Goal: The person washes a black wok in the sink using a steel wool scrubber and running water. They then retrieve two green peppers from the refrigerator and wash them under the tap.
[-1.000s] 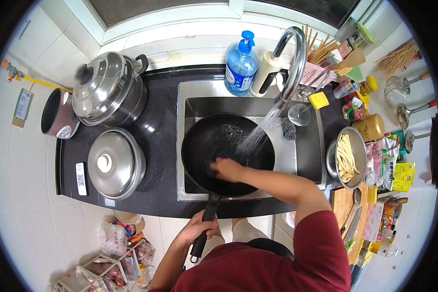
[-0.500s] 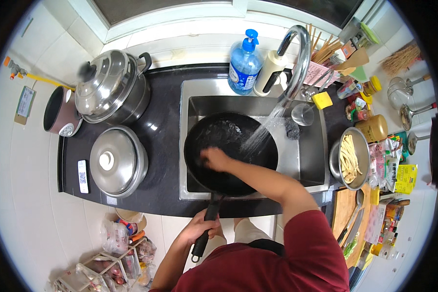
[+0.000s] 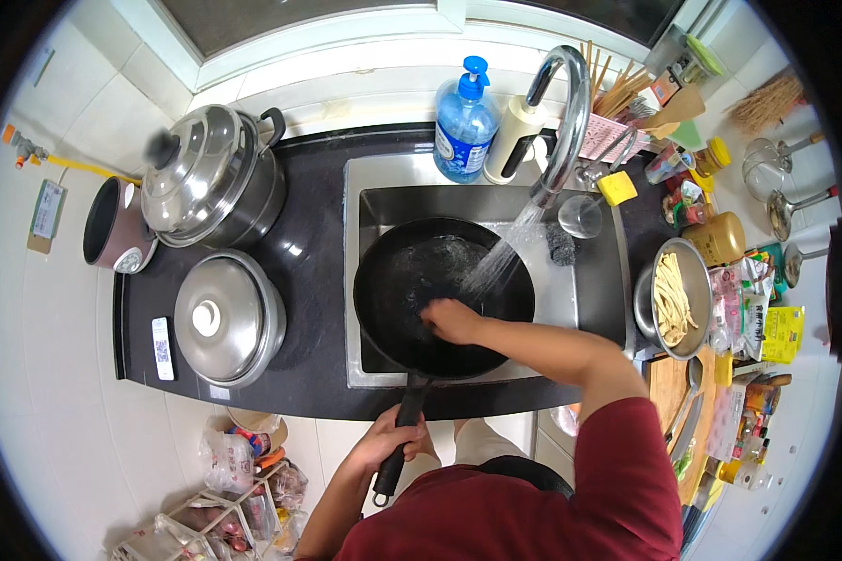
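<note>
A black wok [image 3: 393, 271] rests in the steel sink, tilted slightly, with its handle [image 3: 410, 409] pointing toward me over the front edge. Wrapped round that handle is my left hand [image 3: 390, 438]. My right hand [image 3: 454, 322] is down inside the wok near its middle, fingers curled against the black surface. Whatever those fingers hold, if anything, is hidden beneath them. From the curved tap [image 3: 575, 117] a spray of water [image 3: 503, 260] falls into the right side of the wok, where the wet surface glistens.
Right of the wok in the sink [image 3: 601, 309] are a clear cup [image 3: 580, 217] and a dark scourer [image 3: 561, 248]. A yellow sponge [image 3: 616, 188] sits by the tap. A bowl of pale strips [image 3: 674, 299] stands right; lidded pots [image 3: 229, 318] stand left. A blue soap bottle [image 3: 465, 126] is behind.
My right hand has moved from the left part of the wok toward its middle, nearer to me. My left hand keeps its hold on the handle, and water still runs.
</note>
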Tool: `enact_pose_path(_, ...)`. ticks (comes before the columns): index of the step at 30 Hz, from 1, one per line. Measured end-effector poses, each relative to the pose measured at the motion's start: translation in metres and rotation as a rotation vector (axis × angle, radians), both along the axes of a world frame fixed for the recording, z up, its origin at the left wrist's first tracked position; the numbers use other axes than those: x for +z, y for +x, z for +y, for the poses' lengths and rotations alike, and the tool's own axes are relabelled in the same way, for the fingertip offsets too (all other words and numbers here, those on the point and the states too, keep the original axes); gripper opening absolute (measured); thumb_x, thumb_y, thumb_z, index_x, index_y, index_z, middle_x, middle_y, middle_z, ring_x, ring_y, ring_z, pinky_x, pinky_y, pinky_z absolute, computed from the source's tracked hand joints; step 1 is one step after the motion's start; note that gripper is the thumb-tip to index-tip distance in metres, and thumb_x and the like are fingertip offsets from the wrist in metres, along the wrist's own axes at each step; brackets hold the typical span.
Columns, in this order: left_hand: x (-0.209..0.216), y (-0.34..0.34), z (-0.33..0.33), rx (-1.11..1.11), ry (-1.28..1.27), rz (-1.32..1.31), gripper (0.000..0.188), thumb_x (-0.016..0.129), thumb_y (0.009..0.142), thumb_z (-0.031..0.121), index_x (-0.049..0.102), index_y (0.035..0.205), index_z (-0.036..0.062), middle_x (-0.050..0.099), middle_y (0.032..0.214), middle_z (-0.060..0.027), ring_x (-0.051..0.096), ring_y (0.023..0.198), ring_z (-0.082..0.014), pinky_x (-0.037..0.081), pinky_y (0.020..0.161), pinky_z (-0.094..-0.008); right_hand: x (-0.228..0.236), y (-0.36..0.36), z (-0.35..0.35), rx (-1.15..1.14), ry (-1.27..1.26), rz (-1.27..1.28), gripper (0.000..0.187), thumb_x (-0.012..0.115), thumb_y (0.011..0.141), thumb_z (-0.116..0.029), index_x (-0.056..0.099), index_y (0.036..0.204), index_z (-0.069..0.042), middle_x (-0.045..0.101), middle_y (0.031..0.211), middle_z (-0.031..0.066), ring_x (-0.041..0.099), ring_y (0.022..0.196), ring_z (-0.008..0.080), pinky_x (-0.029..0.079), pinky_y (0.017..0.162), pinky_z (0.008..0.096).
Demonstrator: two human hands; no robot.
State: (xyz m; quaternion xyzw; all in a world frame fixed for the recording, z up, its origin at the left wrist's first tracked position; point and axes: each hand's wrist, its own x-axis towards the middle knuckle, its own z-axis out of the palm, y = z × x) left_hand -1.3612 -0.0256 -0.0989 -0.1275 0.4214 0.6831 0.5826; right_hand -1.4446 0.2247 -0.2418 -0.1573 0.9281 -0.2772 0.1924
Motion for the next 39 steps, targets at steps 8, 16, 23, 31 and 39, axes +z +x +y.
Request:
enact_pose_path(8,0.0,-0.001,0.002,-0.007,0.004,-0.005,0.022,0.059,0.081,0.005,0.045,0.098,0.0025,0.048,0.064,-0.0039,0.047,0.05,-0.0111,0.04,0.047,-0.0253,-0.023,-0.043,0.034,-0.349,0.201,0.106,0.019,0.056,0.072,-0.004,0.064,0.089,-0.006,0.064,0.085,0.0211,0.063,0.082,0.0379,0.051,0.071,0.0472)
enact_pose_path(16,-0.001,0.0,-0.004,-0.013,0.0,0.014,0.023,0.059,0.081,0.004,0.044,0.098,0.0024,0.048,0.063,-0.0036,0.047,0.05,-0.0112,0.039,0.047,-0.0255,0.002,0.001,0.03,0.04,0.271,-0.035,0.021,0.053,0.08,-0.008,0.067,0.095,-0.008,0.064,0.099,0.019,0.063,0.093,0.0356,0.051,0.082,0.046)
enact_pose_path(23,-0.008,0.002,-0.007,-0.033,0.005,-0.005,0.029,0.061,0.078,0.004,0.044,0.102,0.0023,0.049,0.069,-0.003,0.046,0.051,-0.0102,0.037,0.046,-0.0246,-0.099,-0.1,0.027,-0.673,0.157,0.389,0.018,0.057,0.081,-0.011,0.061,0.097,-0.004,0.062,0.092,0.0238,0.064,0.085,0.0399,0.053,0.074,0.0466)
enact_pose_path(31,-0.003,-0.002,-0.003,-0.057,-0.003,0.041,0.02,0.059,0.081,0.005,0.045,0.096,0.0027,0.048,0.065,-0.0035,0.046,0.051,-0.0106,0.04,0.047,-0.0254,0.004,-0.021,-0.049,0.016,-0.5,-0.236,0.025,0.066,0.068,-0.01,0.063,0.092,-0.005,0.065,0.091,0.0142,0.063,0.088,0.0296,0.049,0.076,0.0394)
enact_pose_path(39,0.015,-0.014,0.014,-0.052,-0.129,0.046,0.026,0.06,0.078,0.001,0.047,0.1,0.0003,0.05,0.067,-0.004,0.048,0.048,-0.0119,0.038,0.044,-0.0258,0.04,0.023,0.072,-0.03,0.406,-0.174,0.024,0.055,0.08,-0.009,0.067,0.1,-0.01,0.062,0.106,0.0155,0.059,0.103,0.0326,0.049,0.085,0.0432)
